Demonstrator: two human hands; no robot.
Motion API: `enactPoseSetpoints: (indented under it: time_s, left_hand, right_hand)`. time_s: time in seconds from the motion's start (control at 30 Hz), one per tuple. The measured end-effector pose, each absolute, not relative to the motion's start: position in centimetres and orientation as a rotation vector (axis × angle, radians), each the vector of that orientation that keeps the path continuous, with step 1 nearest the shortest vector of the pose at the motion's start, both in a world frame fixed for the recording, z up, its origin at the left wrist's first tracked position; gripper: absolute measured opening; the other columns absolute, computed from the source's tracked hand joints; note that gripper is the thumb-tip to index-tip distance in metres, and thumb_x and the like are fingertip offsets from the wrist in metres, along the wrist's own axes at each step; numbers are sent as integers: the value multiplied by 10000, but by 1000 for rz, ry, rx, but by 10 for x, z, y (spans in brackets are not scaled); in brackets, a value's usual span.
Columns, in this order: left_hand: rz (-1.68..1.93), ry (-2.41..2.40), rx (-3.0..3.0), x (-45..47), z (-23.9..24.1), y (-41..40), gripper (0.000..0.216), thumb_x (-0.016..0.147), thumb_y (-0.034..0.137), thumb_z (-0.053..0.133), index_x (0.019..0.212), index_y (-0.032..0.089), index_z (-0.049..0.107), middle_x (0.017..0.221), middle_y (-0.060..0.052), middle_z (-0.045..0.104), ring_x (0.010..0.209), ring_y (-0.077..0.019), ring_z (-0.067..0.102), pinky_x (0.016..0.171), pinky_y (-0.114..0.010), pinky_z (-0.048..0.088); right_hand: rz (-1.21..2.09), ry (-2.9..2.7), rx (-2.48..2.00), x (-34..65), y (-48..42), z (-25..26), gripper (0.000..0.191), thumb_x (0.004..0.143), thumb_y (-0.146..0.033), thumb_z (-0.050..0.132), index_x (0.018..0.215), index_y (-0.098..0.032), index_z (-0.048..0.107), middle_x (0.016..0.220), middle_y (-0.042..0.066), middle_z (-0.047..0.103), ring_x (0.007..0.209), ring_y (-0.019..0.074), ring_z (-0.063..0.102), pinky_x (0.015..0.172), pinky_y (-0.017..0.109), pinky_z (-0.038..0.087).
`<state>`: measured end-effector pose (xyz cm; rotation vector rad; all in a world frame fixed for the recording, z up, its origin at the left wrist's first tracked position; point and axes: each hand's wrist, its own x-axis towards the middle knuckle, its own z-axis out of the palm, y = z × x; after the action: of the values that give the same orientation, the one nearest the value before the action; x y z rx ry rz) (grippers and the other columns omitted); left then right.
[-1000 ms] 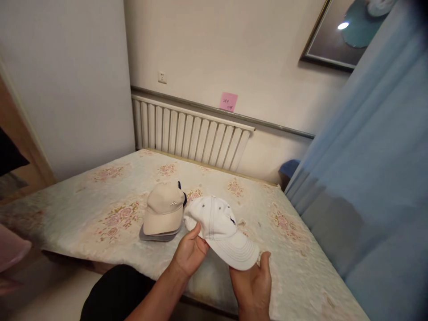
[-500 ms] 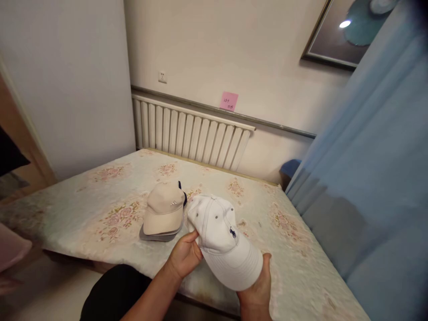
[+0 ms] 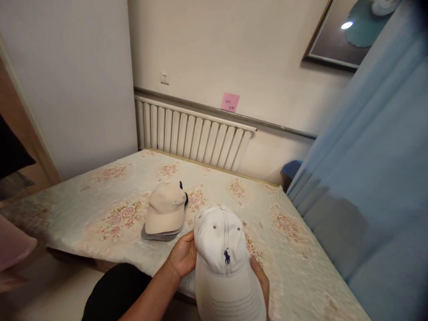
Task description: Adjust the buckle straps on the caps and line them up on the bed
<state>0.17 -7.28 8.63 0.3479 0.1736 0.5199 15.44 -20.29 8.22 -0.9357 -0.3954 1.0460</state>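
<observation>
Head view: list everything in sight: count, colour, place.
Floral bed: 1, pale, centre
Cloth cap with emblem: 1, white, held, lower centre
Cloth cap with stripes: 1, beige, on bed
Cap beneath it: at least 1, grey, same stack
Curved piece: 1, navy, behind stack
Plain wall: 1, cream, behind bed
Ribbed radiator: 1, white, along wall
Pipe: 1, grey, above radiator
Square paper note: 1, pink, on wall
Socket: 1, white, left of note
Framed picture: 1, dark, upper right
Hanging curtain: 1, blue, right
Tall panel: 1, grey, left
Unclear object: 1, blue, far corner
Blurred shape: 1, pink, left edge
Apparent knee: 1, black, lower left
Left hand: 1, bare, cap's left
Right hand: 1, bare, cap's right
</observation>
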Motion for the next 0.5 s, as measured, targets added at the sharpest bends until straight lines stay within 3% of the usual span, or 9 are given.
enactPoseSetpoints:
  time_s: [0.2, 0.5]
  left_hand:
    - [520, 212, 265, 9, 92, -76, 373, 865, 290, 445, 1019, 47, 682, 934, -130, 736, 1047, -278, 633, 1038, -414, 366]
    - [490, 250, 204, 20, 88, -84, 338, 837, 267, 469, 1020, 77, 681, 938, -117, 735, 1110, -284, 601, 1032, -415, 372]
  right_hand:
    - [947, -436, -1024, 161, -213, 84, 367, 661, -496, 655, 894, -237, 767, 810, 26, 752, 909, 306, 665, 798, 389, 539]
    - [860, -502, -1061, 161, -212, 88, 496, 740, -579, 569, 1051, -222, 714, 936, 42, 738, 978, 293, 640, 835, 395, 521]
